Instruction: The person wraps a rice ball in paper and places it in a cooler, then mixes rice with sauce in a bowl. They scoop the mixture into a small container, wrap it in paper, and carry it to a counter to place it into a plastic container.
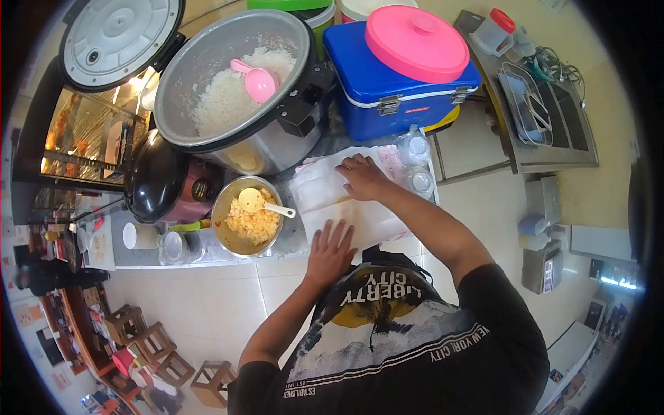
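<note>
White wrapping paper (315, 188) lies in sheets on the counter in front of me. My left hand (332, 252) rests flat on its near edge, fingers spread. Farther up the same paper, my right hand (363, 177) lies with its fingers apart and a little bent. Just left of the paper stands a metal bowl (227, 241) of yellowish rice (250, 225). A pale yellow scoop (252, 200) with a white handle sits on that rice. Whatever is under my palms is hidden.
Behind the bowl, a large rice cooker (238, 149) holds white rice and a pink scoop (261, 84). A blue cooler box (394, 114) carries a pink lid (417, 43). Clear plastic cups (418, 181) stand right of the paper. A dark-lidded cooker (155, 176) is at left.
</note>
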`<state>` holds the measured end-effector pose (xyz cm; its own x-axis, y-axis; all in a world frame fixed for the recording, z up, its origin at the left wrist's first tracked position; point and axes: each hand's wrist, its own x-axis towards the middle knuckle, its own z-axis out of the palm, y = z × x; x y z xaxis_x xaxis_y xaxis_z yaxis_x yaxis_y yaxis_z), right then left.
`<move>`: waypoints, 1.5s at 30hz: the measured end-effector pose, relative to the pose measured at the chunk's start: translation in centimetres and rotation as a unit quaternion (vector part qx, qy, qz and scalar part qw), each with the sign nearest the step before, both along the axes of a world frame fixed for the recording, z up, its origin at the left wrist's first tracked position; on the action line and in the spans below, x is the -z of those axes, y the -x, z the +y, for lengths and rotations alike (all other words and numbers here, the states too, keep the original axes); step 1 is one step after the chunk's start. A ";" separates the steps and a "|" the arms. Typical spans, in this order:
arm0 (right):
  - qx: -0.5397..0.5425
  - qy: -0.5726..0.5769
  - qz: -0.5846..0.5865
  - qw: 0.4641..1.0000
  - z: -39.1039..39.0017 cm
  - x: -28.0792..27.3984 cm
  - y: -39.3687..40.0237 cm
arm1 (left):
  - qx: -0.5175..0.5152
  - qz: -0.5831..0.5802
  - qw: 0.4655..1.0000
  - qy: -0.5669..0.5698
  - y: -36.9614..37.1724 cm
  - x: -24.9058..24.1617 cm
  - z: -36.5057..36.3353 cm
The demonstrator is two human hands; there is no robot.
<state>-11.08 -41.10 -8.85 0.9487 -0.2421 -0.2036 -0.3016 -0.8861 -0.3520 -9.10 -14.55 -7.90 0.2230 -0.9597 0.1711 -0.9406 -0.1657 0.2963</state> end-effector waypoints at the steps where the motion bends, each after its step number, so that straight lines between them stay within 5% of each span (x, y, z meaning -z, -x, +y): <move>1: -0.014 -0.011 0.049 0.999 -0.2 -0.3 -1.2 | 0.046 0.024 0.998 -0.032 -0.1 -0.1 -0.3; 5: 0.000 -0.108 0.178 0.978 -1.1 0.0 -4.1 | 0.014 0.070 0.994 -0.080 0.3 -0.7 -1.9; 13: -0.179 0.035 0.015 0.983 0.6 -4.2 0.8 | -0.025 0.075 0.995 -0.061 0.0 -0.4 -3.6; 19: -0.168 0.129 -0.142 0.967 5.0 -3.7 7.0 | -0.018 0.079 0.995 -0.054 -1.2 1.5 -3.8; 23: -0.150 0.135 -0.129 0.971 6.1 -3.0 9.6 | -0.267 0.145 0.943 0.135 -1.3 3.3 -2.0; 26: -0.120 0.157 -0.217 0.956 6.5 -3.1 10.7 | -0.211 0.061 0.959 0.178 -1.2 -0.5 -2.8; 29: -0.106 0.096 -0.233 0.962 6.5 -2.3 11.8 | 0.013 -0.024 0.998 0.049 -3.5 -3.3 -4.0; 32: -0.050 0.019 -0.241 0.969 6.7 -0.7 13.1 | 0.010 0.062 0.998 -0.018 -4.9 0.7 -2.2; 35: 0.009 -0.056 -0.226 0.972 6.3 0.7 13.6 | 0.015 0.014 1.000 -0.020 -5.1 3.6 -0.6; 41: 0.094 -0.105 -0.032 0.989 3.9 -1.1 11.6 | -0.053 0.184 0.970 -0.148 -6.7 -0.8 -3.3; 44: 0.157 -0.246 0.015 0.956 1.1 2.9 9.7 | -0.102 0.283 0.936 -0.180 -8.4 1.9 -4.6; 45: 0.159 -0.207 0.054 0.964 0.8 2.4 8.9 | -0.143 0.357 0.905 -0.183 -9.0 2.0 -5.1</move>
